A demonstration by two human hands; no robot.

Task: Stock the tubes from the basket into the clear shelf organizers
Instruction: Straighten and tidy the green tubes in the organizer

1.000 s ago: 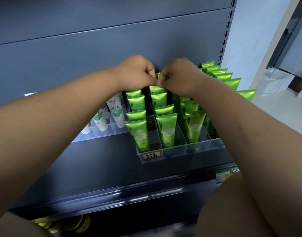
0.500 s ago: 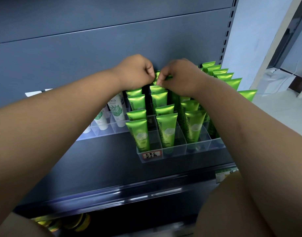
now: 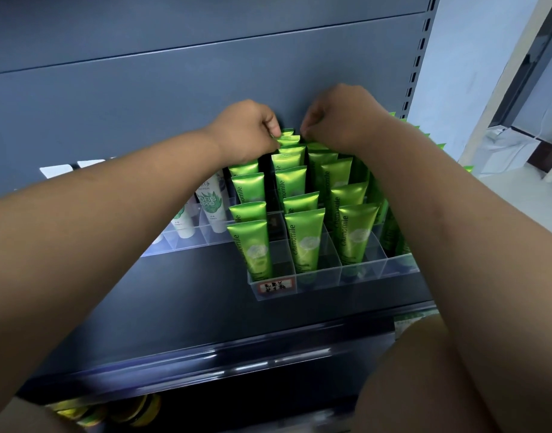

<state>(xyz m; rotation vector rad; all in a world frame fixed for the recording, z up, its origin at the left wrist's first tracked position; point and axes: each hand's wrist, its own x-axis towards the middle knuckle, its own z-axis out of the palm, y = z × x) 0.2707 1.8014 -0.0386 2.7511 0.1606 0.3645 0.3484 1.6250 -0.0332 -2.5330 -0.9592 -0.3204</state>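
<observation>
Green tube [image 3: 289, 139] stands seated at the back of the middle row in the clear organizer [image 3: 318, 281], left hand [image 3: 246, 129] pinching its crimp, while the right hand [image 3: 340, 120], curled, hold unclear, has drawn aside, so this tube looks nearly stocked

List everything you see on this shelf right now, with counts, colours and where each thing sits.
Glossy green plastic tubes: many, some hidden; green; upright in rows, right of centre.
Clear plastic divided organizer: one; transparent; holds the green tubes.
White leaf-print tubes: at least two; white; second clear organizer, left.
Dark grey metal shelf: one; grey; under both organizers.
Left hand: one; pinches a back-row green tube by its top.
Right hand: one; fingers curled beside it, grip unclear.
</observation>
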